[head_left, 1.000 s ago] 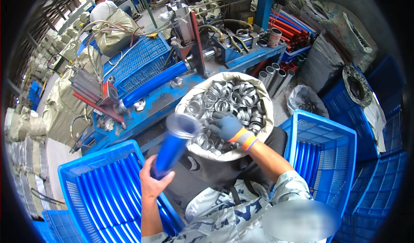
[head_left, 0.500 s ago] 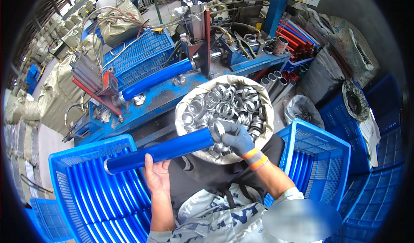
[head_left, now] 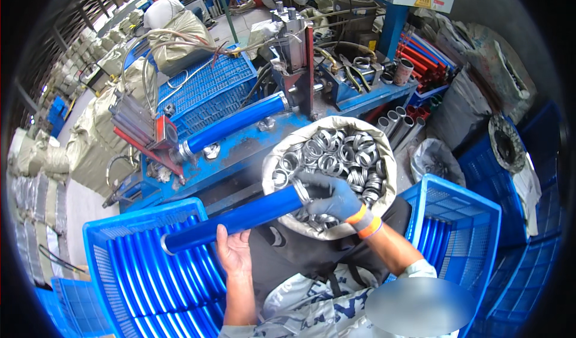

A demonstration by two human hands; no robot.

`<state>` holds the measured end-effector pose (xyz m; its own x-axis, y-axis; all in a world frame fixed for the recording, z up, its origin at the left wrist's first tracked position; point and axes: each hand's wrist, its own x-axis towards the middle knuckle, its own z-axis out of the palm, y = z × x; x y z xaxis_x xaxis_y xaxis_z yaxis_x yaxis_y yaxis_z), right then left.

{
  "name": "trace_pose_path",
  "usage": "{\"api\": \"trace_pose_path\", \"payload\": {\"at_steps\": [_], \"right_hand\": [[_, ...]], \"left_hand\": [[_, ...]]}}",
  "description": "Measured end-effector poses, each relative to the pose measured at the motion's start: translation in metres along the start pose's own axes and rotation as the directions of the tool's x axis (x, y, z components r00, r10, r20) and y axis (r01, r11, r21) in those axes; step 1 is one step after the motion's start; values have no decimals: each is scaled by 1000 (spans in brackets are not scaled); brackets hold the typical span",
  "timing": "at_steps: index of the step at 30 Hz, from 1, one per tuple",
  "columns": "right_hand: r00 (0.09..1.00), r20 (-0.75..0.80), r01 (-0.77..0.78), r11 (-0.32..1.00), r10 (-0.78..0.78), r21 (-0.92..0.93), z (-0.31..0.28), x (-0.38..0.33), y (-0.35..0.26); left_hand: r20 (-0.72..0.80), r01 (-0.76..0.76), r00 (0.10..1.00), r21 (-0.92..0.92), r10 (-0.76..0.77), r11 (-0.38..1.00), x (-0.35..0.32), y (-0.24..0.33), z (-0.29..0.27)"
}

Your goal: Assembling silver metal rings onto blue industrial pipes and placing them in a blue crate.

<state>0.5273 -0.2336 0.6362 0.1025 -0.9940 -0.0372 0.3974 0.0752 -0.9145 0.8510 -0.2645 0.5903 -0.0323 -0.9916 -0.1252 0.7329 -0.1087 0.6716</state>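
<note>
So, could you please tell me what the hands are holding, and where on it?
Both hold one blue tube: the bare left hand under its middle, the gloved right hand at its ring-capped end.

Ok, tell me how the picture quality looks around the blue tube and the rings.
Head view: the blue tube and the metal rings are sharp in even daylight; fisheye bends the crate edges, corners go black, and a blurred oval patch sits at bottom right.

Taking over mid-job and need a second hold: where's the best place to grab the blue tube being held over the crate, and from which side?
Judging by its pose, grip the blue tube mid-length, coming from below as the left hand does. It lies nearly level over the blue crate, its round smooth body bare there. The right hand occupies the end with the metal ring.
</note>
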Motion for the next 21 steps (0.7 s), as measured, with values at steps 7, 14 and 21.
{"api": "trace_pose_path", "payload": {"at_steps": [7, 14, 21], "right_hand": [[969, 29, 239, 894, -247, -379, -17, 175, -6], [846, 245, 86, -333, -473, -939, -4, 345, 50], [856, 159, 3, -303, -492, -953, -19, 337, 21]], "left_hand": [[-73, -28, 997, -98, 21, 995, 13, 21, -8], [-111, -51, 993, -116, 38, 992, 9, 51, -31], [-188, -36, 982, -3, 35, 999, 27, 37, -44]]}}
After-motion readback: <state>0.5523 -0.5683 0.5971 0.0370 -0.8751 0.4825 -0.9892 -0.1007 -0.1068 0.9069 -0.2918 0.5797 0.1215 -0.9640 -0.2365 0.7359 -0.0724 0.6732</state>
